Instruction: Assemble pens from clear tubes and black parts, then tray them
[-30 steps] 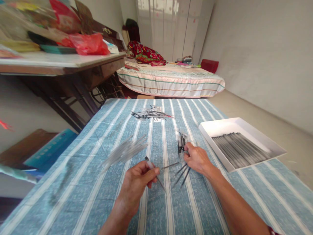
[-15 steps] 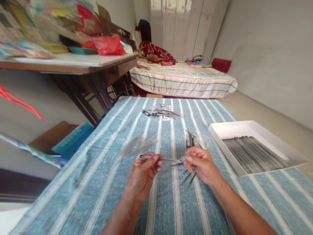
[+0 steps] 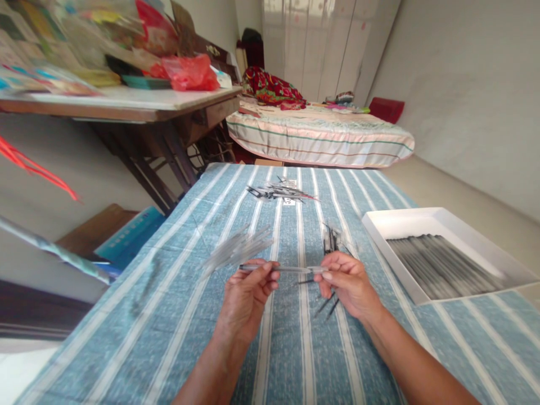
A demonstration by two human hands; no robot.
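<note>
My left hand (image 3: 252, 292) pinches a slim grey, see-through pen (image 3: 291, 269) that lies level above the table, its dark end poking out to the left. Between the thumb and fingers of my right hand (image 3: 346, 284) is a small clear pen cap (image 3: 315, 270), in line with the pen's right end. The two meet there, though how far the cap sits over the tip I cannot tell. Under and behind the right hand is a loose heap of black and clear thin parts (image 3: 332, 239). Grey see-through tubes (image 3: 240, 247) lie in a pile beyond my left hand.
A white open box (image 3: 415, 224) on the right holds a row of dark pens (image 3: 439, 267). Farther back lies a pile of thin black and clear sticks (image 3: 278, 193) on the striped tablecloth (image 3: 181, 315). A cluttered side table (image 3: 143, 106) stands left, a bed (image 3: 320, 135) behind.
The cap in my right hand has come from a tilt into line with the pen's end. The pen is now more level, and the view has shifted slightly.
</note>
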